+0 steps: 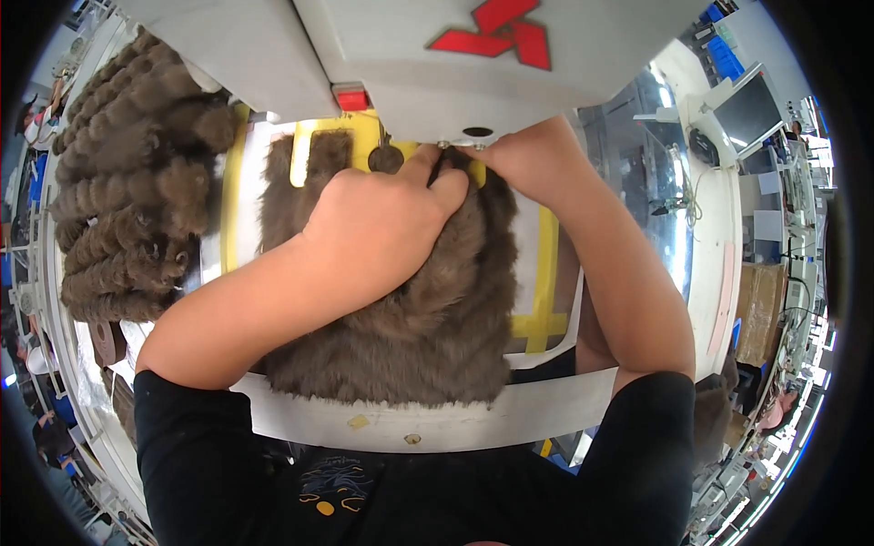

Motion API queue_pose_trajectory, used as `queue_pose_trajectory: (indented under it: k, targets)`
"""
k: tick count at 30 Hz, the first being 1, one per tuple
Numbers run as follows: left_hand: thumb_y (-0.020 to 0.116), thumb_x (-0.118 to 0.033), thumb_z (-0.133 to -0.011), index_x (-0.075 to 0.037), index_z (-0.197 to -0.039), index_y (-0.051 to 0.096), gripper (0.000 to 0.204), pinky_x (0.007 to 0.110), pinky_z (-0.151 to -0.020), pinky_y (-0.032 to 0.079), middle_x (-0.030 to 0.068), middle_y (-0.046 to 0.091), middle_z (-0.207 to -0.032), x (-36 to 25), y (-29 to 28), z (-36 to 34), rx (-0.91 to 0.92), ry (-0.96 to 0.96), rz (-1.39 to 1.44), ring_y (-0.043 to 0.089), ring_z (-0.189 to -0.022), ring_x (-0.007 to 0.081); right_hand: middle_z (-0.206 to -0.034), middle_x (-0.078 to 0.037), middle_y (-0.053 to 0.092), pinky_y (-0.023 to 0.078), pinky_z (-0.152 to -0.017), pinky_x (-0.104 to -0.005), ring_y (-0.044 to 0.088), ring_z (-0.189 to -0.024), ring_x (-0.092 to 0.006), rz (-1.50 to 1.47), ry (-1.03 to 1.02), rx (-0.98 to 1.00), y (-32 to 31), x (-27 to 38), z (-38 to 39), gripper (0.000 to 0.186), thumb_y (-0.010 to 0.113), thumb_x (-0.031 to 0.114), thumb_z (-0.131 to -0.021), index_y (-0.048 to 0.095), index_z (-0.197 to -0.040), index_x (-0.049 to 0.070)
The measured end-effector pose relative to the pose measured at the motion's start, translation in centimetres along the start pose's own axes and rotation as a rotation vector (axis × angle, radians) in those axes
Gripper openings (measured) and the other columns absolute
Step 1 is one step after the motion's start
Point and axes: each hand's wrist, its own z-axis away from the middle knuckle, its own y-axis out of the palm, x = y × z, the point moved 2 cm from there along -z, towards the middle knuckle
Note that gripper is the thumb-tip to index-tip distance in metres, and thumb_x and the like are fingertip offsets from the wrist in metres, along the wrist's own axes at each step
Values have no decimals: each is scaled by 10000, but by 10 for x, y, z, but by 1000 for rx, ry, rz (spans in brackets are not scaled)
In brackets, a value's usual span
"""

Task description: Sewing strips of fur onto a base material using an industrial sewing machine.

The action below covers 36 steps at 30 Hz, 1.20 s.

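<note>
Shaggy brown fur [391, 369] is spread across the white table edge [555, 400]. Left hand [378, 218]: half-curled on pile, grip unclear. Right hand [537, 168]: partly hidden by the smooth machine head [410, 82], hold untellable. Fluffy bundles [137, 182] are heaped leftward.

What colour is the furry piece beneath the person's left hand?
The furry piece is greyish brown, best seen in the head view.

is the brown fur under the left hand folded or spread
Spread in its lower part: the fur lies broad and flat there. Whether the raised ridge by the left hand is folded, cannot tell.
</note>
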Motion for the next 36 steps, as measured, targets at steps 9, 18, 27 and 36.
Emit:
queue_pose_trajectory:
  k: [9,18,27,36]
  targets:
    - [563,-72,-899,44,-1170,527,297,380,-517,568,278,643,-1307,-5,9,3,33,-60,24,703,-625,306,-1295,-156,700,572,-900,-426,688,-1093,-351,22,-470,119,-16,22,51,336,581,79,-912,709,-1220,39]
    - [598,-79,-844,87,-1327,542,514,345,-486,548,273,645,-1275,-2,7,2,74,0,16,681,-581,267,-1307,-28,701,596,-723,-408,727,-924,-282,419,-351,180,-9,34,64,313,605,82,-873,725,-1162,91]
    - [630,-107,-819,35,-1267,589,471,317,-489,535,222,684,-1238,4,6,1,-7,30,-52,674,-561,231,-1129,-25,733,569,-605,-375,734,-822,-247,441,-406,80,-5,34,58,246,595,76,-874,732,-1077,68]
    - [648,-152,-764,-5,-1073,656,342,321,-553,520,192,694,-1229,2,3,8,-105,104,-89,665,-615,196,-1065,-21,733,574,-632,-385,735,-844,-248,461,-377,94,-5,42,57,267,606,76,-868,707,-1114,90]
